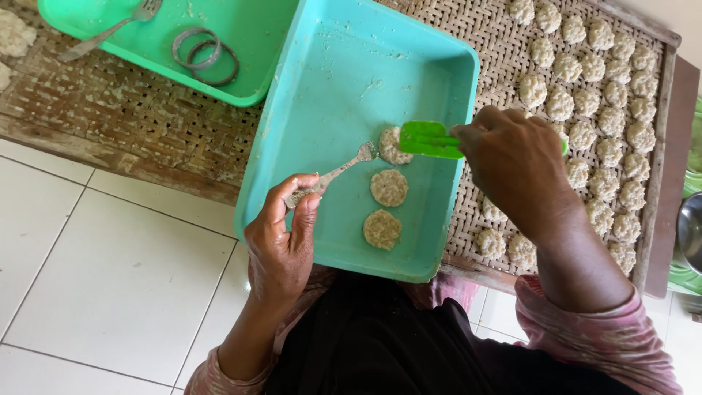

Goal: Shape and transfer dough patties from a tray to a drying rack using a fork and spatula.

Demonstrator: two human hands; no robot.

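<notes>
In the head view, three flat round patties lie in a line on the floor of the near tray (439,241), a turquoise one that rests partly on a woven mat (146,124). The far patty (391,146) is the one being worked. The middle patty (389,188) and the near patty (382,230) lie apart from it and from each other.

The patties look like pressed grain, so they are probably light, soft and crumbly, and a pinch would likely break them. The safe way seems to be from below, with a flat tool slid under the whole disc.

The left hand (281,245) comes from the near side. Its fingers are closed around the handle of a fork (340,172), with the thumb along the handle, and the tines touch the left edge of the far patty. The right hand (512,161) reaches in from the right with a bent wrist and grips a green spatula (428,140). The blade lies at the right edge of the same patty, so the patty sits between the two tools.

On the mat at the right, many small rough lumps (585,102) stand in rows. A green tray (161,36) at the far left holds another fork and some rings (205,55).
</notes>
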